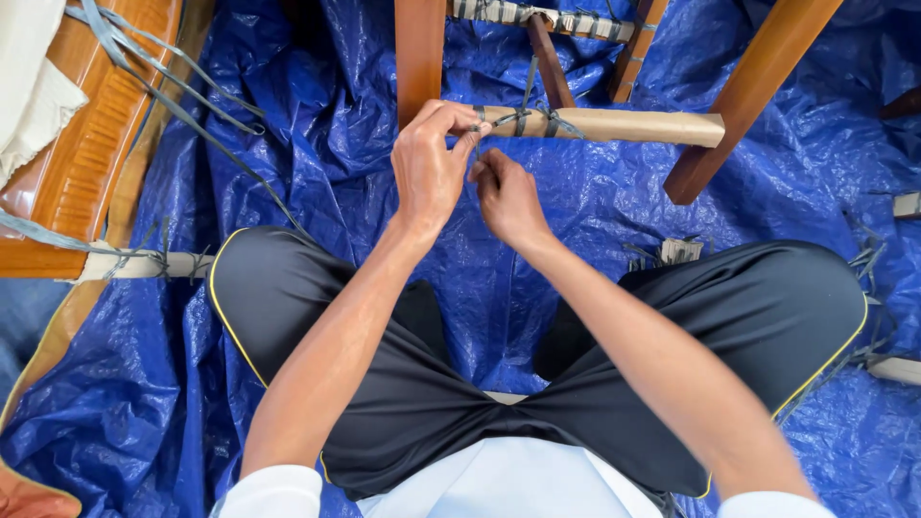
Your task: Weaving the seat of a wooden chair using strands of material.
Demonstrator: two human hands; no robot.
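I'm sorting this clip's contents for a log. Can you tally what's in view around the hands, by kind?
Hands: 2, left hand and right hand, both pinching the grey strap
Paper-wrapped rails: 2, one being tied, one at left
Blue tarp: 1
Bare brown wooden legs: 2, upright and slanted
Total: 7

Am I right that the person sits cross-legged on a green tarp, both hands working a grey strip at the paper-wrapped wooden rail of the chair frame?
Not quite: the tarp is blue, not green, as the head view shows. The rest holds: the person sits cross-legged, with the left hand and right hand working a grey strip at the paper-wrapped wooden rail of the chair frame.
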